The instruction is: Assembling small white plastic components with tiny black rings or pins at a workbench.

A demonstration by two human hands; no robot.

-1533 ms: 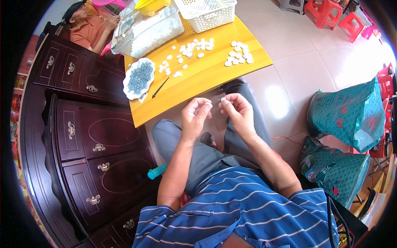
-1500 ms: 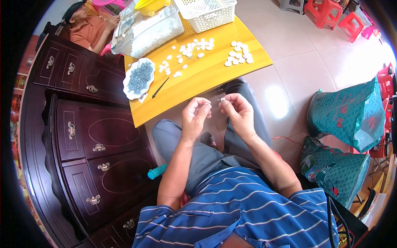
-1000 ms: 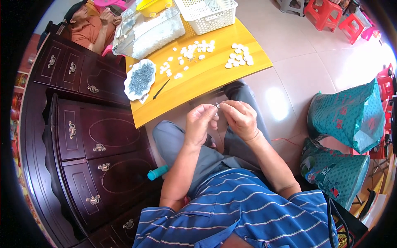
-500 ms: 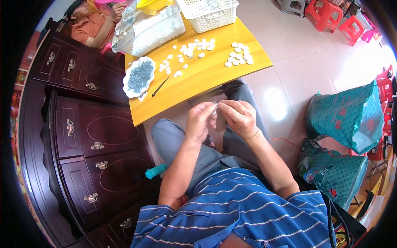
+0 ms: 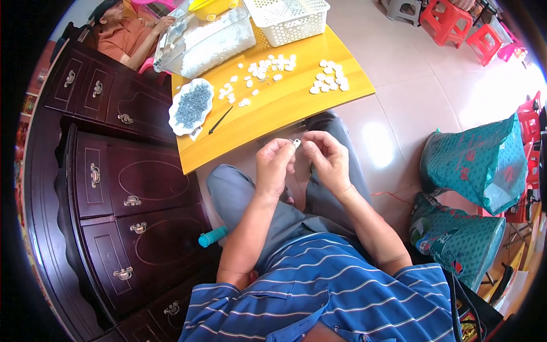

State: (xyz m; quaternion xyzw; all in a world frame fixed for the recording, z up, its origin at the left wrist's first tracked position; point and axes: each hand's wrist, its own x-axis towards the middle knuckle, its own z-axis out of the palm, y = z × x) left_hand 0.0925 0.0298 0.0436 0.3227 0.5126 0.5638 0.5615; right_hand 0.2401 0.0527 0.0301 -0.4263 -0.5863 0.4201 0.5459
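My left hand (image 5: pixel 274 166) and my right hand (image 5: pixel 327 159) meet above my lap, just in front of the yellow table (image 5: pixel 285 114). Between their fingertips they pinch a small white and metal piece (image 5: pixel 296 143). On the table lie two scattered groups of small white pieces (image 5: pixel 327 76), a white dish of small dark metal parts (image 5: pixel 191 106) and a thin dark tool (image 5: pixel 220 120).
A clear bag of white pieces (image 5: pixel 208 41) and a white mesh basket (image 5: pixel 288 18) stand at the table's far side. A dark wooden cabinet (image 5: pixel 108 188) runs along my left. Green bags (image 5: pixel 476 165) sit on the floor to my right, red stools (image 5: pixel 456 25) beyond. Another person (image 5: pixel 128 31) sits far left.
Both hands have drawn slightly closer together and nearer to the table edge, still working the small piece between the fingertips.
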